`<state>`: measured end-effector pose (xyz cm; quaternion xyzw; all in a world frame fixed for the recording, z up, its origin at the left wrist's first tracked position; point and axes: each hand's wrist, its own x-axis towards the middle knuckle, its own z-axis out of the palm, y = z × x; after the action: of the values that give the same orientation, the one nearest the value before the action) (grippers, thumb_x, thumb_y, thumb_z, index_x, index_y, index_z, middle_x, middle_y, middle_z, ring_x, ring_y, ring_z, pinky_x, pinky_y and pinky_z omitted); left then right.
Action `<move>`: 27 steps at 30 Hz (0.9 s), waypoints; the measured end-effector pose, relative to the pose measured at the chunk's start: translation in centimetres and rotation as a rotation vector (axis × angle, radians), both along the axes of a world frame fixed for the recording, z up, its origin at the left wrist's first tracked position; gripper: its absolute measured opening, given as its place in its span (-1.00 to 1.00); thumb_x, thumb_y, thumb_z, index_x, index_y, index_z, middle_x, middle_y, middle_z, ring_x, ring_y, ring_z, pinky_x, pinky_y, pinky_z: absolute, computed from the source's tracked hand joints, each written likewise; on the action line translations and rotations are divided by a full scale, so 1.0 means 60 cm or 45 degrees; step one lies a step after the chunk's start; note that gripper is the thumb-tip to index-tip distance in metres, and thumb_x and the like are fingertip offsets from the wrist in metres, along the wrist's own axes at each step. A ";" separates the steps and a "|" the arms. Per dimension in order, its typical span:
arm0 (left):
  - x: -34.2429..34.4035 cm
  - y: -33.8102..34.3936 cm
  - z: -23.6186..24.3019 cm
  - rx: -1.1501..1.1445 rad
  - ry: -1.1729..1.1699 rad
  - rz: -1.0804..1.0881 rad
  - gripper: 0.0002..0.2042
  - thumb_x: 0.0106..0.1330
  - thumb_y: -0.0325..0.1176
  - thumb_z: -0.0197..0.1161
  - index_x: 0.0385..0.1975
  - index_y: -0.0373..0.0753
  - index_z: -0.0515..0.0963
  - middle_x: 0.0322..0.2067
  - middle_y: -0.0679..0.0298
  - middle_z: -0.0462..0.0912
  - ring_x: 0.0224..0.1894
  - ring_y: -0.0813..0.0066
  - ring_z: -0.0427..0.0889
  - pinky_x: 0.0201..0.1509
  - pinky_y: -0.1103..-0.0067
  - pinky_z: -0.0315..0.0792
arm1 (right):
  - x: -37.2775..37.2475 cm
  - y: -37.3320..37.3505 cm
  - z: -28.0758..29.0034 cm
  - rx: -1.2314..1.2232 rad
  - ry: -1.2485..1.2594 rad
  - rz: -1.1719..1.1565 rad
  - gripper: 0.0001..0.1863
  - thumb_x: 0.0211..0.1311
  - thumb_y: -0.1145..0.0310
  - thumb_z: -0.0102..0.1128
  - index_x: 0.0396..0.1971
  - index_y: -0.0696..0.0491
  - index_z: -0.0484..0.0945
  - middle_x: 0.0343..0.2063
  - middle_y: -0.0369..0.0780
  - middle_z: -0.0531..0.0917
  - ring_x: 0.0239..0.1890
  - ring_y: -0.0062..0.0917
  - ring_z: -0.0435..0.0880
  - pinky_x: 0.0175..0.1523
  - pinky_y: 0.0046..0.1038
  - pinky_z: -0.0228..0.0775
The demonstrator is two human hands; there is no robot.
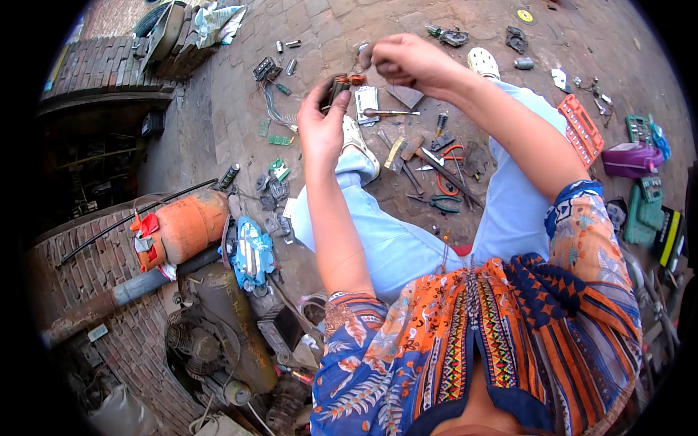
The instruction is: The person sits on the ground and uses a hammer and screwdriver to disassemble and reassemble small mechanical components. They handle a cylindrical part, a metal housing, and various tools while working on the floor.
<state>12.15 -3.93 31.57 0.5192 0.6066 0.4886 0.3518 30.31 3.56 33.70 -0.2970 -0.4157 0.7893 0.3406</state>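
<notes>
My left hand (321, 122) is closed round a small dark metal part with a copper-red coil (354, 80), which looks like a piece of a motor. Up and to the right of it, my right hand (407, 64) is closed, thumb and fingers pinched and a little blurred; anything between them is too small to make out. Below the hands a screwdriver (391, 112) lies across a white rectangular plate (366, 100). A hammer (423, 147), orange-handled pliers (448, 160) and green-handled pliers (435, 202) lie on the brick floor between my legs.
To the left lie a wired connector block (266, 69), green circuit boards (280, 140), an orange gas cylinder (190, 221) and a blue plastic bag (254, 251). On the right are an orange tool tray (580, 120), a purple container (631, 159) and a green case (640, 216).
</notes>
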 end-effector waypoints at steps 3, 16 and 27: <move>-0.002 0.009 -0.011 0.085 0.396 -0.006 -0.66 0.18 -0.47 0.25 -0.02 -0.36 0.46 -0.31 0.27 0.56 -0.29 0.62 0.52 -0.29 0.69 0.42 | 0.007 0.009 0.008 0.079 0.005 0.021 -0.82 0.14 0.44 -0.05 -0.37 0.20 0.51 -0.77 -0.49 0.20 -0.74 -0.83 0.06 -0.63 -0.69 -0.16; -0.018 -0.016 0.043 -0.092 -1.091 -0.245 -0.74 0.31 -0.34 0.14 -0.10 -0.36 0.42 -0.35 0.25 0.50 -0.36 0.56 0.43 -0.36 0.66 0.30 | 0.023 0.006 0.013 0.395 -0.039 0.069 -0.82 0.12 0.43 -0.05 -0.41 0.14 0.56 -0.73 -0.51 0.22 -0.68 -0.86 0.09 -0.55 -0.71 -0.09; -0.077 -0.010 0.013 0.135 -1.590 0.043 -0.69 0.36 -0.26 0.02 -0.08 -0.39 0.41 -0.23 0.17 0.52 -0.05 0.29 0.46 0.08 0.43 0.35 | 0.017 0.015 0.014 0.690 -0.403 0.131 -0.78 0.07 0.40 0.02 -0.39 0.18 0.60 -0.58 -0.37 0.53 -0.52 -0.78 0.40 -0.40 -0.69 0.23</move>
<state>7.55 -4.51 32.35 0.1431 0.2697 0.7347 0.6058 31.34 4.47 34.52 -0.2931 -0.6732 0.6100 0.2980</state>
